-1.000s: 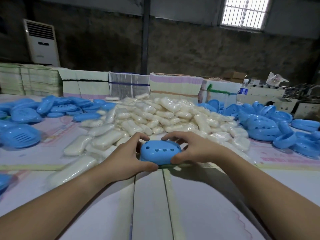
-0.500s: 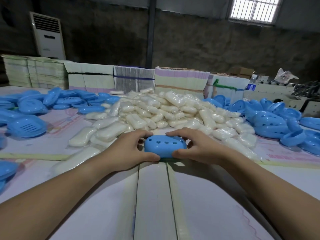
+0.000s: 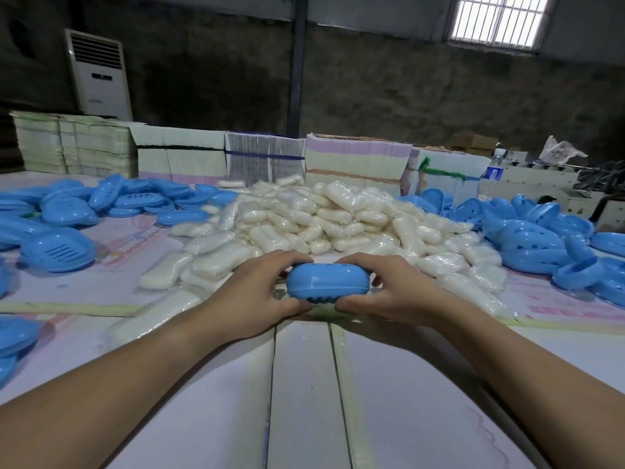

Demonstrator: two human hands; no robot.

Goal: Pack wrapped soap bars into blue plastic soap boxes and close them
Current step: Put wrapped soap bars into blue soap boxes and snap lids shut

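Note:
A closed blue plastic soap box (image 3: 327, 281) sits at the middle of the table, just in front of a big heap of wrapped white soap bars (image 3: 324, 218). My left hand (image 3: 252, 292) grips its left end, fingers over the top and thumb under the front. My right hand (image 3: 394, 291) grips its right end the same way. Whatever is inside the box is hidden.
Loose blue box halves lie in piles at the left (image 3: 61, 245) and at the right (image 3: 541, 238). Stacks of flat cartons (image 3: 355, 160) line the table's far edge. White boards (image 3: 304, 394) cover the table near me.
The box has turned from lid-up to showing its side seam, with both halves together. Both hands stayed on its ends, thumbs now lower at the front.

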